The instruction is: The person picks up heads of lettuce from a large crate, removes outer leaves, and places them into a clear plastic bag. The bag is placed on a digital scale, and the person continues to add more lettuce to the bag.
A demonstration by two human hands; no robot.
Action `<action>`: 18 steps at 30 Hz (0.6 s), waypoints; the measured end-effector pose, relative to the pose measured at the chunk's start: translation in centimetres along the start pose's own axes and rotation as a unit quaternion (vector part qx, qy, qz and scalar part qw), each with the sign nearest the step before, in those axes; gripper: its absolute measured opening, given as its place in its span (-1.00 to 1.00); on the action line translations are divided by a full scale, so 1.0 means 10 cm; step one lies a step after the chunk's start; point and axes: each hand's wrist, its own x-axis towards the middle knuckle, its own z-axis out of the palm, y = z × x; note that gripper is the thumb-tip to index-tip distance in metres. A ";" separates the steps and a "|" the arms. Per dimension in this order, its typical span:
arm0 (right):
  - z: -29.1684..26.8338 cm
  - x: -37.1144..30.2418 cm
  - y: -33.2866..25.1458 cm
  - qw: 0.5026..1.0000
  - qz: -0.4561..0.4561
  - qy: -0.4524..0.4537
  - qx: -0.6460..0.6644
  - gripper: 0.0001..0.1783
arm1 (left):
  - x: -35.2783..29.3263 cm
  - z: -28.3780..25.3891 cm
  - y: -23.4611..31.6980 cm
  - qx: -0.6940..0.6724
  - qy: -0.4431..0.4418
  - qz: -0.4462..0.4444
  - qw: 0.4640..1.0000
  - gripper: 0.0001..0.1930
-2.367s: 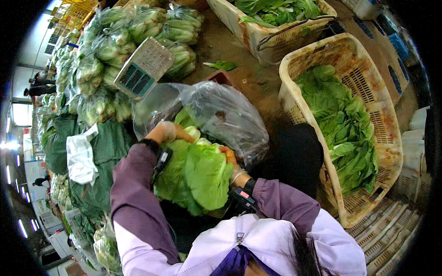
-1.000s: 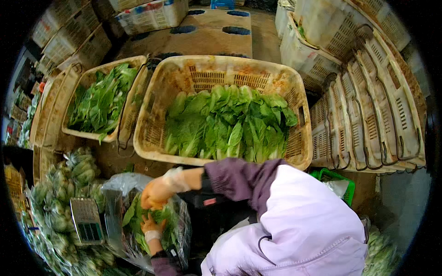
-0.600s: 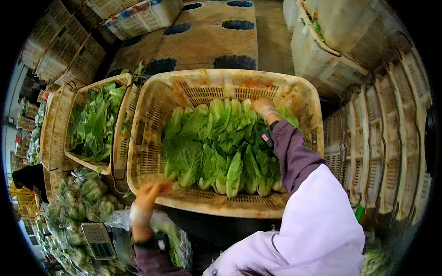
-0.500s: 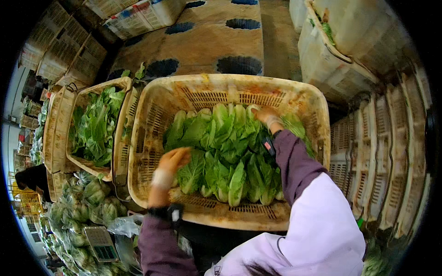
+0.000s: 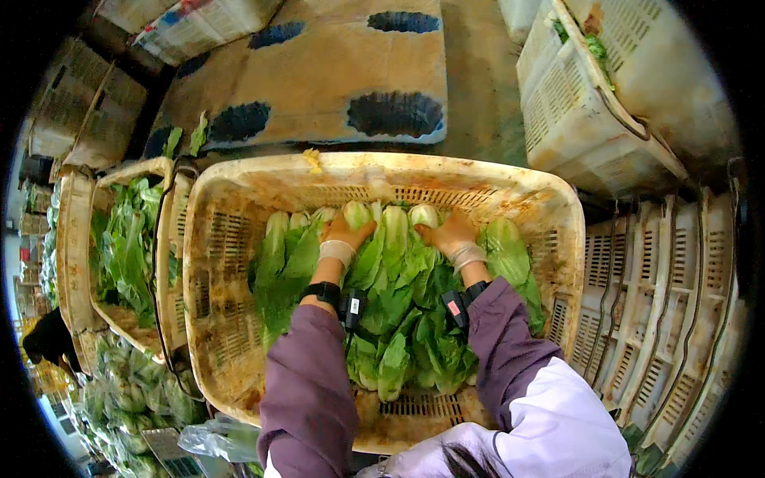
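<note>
Long green romaine lettuce heads [image 5: 394, 239] with pale bases lie in two rows inside a large, stained cream plastic crate [image 5: 382, 163]. My left hand [image 5: 344, 237] is closed around the base end of a head in the far row, its thumb toward the middle. A little to the right, my right hand [image 5: 451, 237] is closed over another far-row head, whose white base shows beside the thumb. Leaves and palms hide parts of both grips. Each wrist carries a pale band and a small dark device.
A smaller crate of loose leaves [image 5: 131, 239] stands at left, above bagged greens [image 5: 139, 390] and a scale [image 5: 171, 450]. Stacked crates [image 5: 661, 295] line the right. Beyond the big crate lies a worn brown pallet with blue-edged holes [image 5: 311, 88].
My left hand has moved from above the near left of the crate to the far row. My right hand remains at the far row. The view has shifted.
</note>
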 end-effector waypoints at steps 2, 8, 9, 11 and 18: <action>-0.01 0.03 -0.01 0.998 -0.030 0.017 0.050 -0.01 | -0.04 -0.14 0.02 -0.009 0.006 0.053 0.999 -0.08; -0.09 -0.22 0.08 0.971 -0.142 0.077 0.175 0.06 | -0.34 -0.26 -0.18 -0.157 0.098 0.106 0.977 -0.06; -0.04 -0.22 0.17 0.961 -0.166 0.097 0.199 0.07 | -0.45 -0.32 -0.10 -0.156 0.101 0.122 0.975 -0.06; -0.04 -0.20 0.16 0.937 -0.236 0.119 0.227 0.06 | -0.46 -0.35 -0.13 -0.258 0.068 0.144 0.953 0.03; -0.58 -0.77 -0.21 0.898 -0.377 0.187 0.130 -0.06 | -0.96 -0.52 -0.17 -0.447 0.092 0.213 0.864 0.21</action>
